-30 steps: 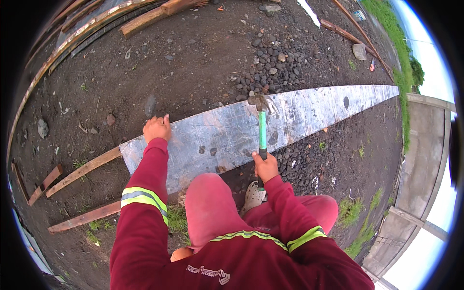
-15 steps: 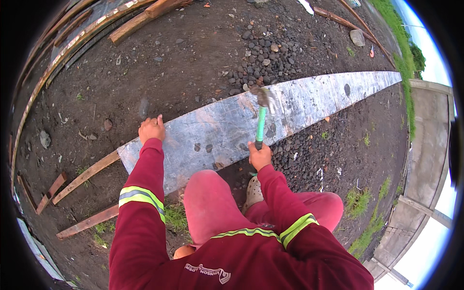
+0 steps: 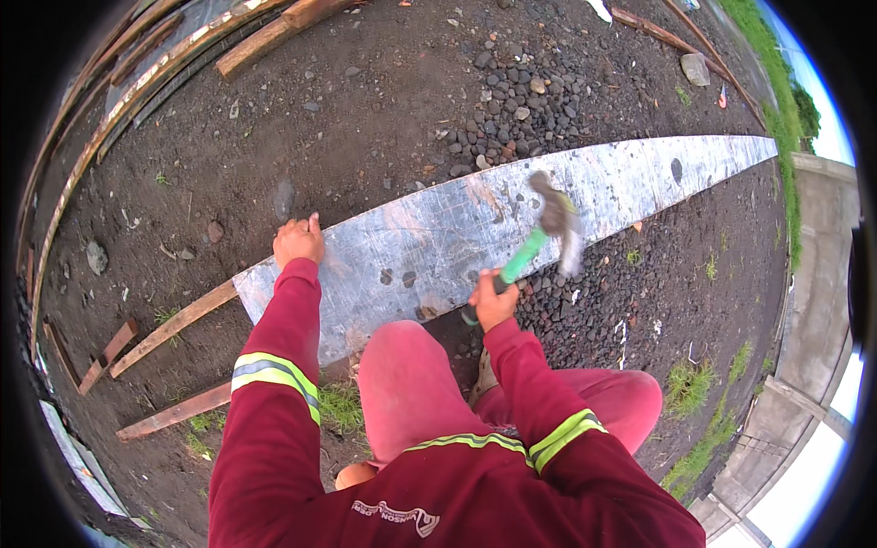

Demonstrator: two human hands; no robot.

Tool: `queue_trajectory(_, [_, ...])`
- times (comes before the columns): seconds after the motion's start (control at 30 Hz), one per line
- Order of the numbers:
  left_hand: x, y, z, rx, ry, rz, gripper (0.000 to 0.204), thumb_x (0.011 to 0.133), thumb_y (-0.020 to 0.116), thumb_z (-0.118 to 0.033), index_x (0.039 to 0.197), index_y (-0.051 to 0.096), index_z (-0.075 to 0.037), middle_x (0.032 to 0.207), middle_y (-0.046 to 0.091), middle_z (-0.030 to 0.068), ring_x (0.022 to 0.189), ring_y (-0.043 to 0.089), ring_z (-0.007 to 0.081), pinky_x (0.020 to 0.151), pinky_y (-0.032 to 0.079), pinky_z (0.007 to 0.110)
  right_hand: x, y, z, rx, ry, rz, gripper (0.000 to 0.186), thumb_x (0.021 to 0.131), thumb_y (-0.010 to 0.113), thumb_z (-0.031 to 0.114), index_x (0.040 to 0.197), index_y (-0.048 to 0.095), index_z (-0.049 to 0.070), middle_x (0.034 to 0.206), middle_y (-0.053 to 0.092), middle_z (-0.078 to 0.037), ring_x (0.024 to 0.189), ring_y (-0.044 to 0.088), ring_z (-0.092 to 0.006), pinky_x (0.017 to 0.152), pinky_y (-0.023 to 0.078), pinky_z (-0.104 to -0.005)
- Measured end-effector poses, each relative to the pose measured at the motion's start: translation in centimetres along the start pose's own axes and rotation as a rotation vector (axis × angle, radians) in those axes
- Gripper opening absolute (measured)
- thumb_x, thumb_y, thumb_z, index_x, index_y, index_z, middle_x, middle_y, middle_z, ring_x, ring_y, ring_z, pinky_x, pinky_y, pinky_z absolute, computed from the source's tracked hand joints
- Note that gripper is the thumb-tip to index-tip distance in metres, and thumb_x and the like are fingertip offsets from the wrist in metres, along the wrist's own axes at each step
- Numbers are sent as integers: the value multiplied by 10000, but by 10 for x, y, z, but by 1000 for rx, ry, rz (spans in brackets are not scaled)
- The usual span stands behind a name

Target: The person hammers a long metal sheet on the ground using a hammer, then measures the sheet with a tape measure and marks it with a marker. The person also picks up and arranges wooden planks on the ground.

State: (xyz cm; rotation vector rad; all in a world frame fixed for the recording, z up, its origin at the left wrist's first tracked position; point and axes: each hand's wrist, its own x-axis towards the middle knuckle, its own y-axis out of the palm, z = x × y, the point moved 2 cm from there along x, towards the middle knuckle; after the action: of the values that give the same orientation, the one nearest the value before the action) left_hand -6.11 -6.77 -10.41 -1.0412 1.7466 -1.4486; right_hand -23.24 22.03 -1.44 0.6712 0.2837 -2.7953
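Note:
A long, silvery-grey panel (image 3: 384, 247) with dark spots lies across the ground in front of me, on strips of wood that stick out at its left end. At the panel's far edge, near that end, my left hand (image 3: 299, 241) has its fingers curled over the rim; what they hold beyond the edge is hidden. My right hand (image 3: 494, 299) is closed round the dark grip of a claw hammer (image 3: 527, 252) with a green handle. The hammer's head is raised above the panel, tilted to the right and slightly blurred.
Wooden strips (image 3: 174, 329) lie at the left, with more long timbers (image 3: 274, 36) at the far left. Gravel (image 3: 521, 105) is heaped beyond the panel, and more stones lie on its near side. A concrete wall (image 3: 813, 274) and grass stand to the right.
The hammer has swung over to the right, its head tipping away from upright. My left hand keeps its place on the panel's edge. The whole view has shifted slightly.

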Motion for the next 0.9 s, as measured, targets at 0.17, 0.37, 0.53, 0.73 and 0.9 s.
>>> queue_trajectory(0.17, [1, -1, 1, -21, -35, 1, 425, 866, 497, -390, 641, 631, -56, 731, 604, 115, 746, 597, 310, 697, 464, 427, 30, 7, 1, -208, 28, 97, 223, 844, 615, 178, 733, 520, 9, 528, 502, -32, 402, 482, -132, 393, 385, -298])
queue_trajectory(0.37, [0, 0, 1, -18, -34, 16, 426, 868, 493, -398, 650, 633, -59, 735, 604, 112, 762, 595, 303, 703, 462, 426, 34, -5, 103, 208, -521, 191, 196, 902, 507, 100, 735, 440, 22, 555, 486, -48, 492, 472, -127, 539, 441, -296])
queue_trajectory(0.53, [1, -3, 0, -41, -48, 38, 417, 869, 492, -394, 675, 641, -56, 754, 612, 119, 770, 596, 304, 707, 464, 425, 24, 11, -20, -527, 70, 77, 209, 835, 616, 143, 696, 524, 16, 528, 517, -37, 430, 494, -115, 426, 404, -286])
queue_trajectory(0.73, [3, -2, 1, -65, -76, 27, 431, 871, 495, -391, 646, 620, -45, 738, 604, 129, 745, 592, 326, 712, 465, 430, 21, 11, 51, -107, -264, 223, 186, 860, 603, 146, 773, 521, 4, 528, 514, -37, 437, 481, -107, 439, 393, -261])
queue_trajectory(0.9, [2, -4, 0, -71, -77, 31, 430, 876, 480, -398, 669, 635, -55, 755, 613, 124, 763, 596, 321, 716, 465, 427, 42, 0, 125, 284, -629, 236, 175, 916, 463, 105, 760, 425, 35, 587, 443, -52, 502, 449, -137, 560, 459, -345])
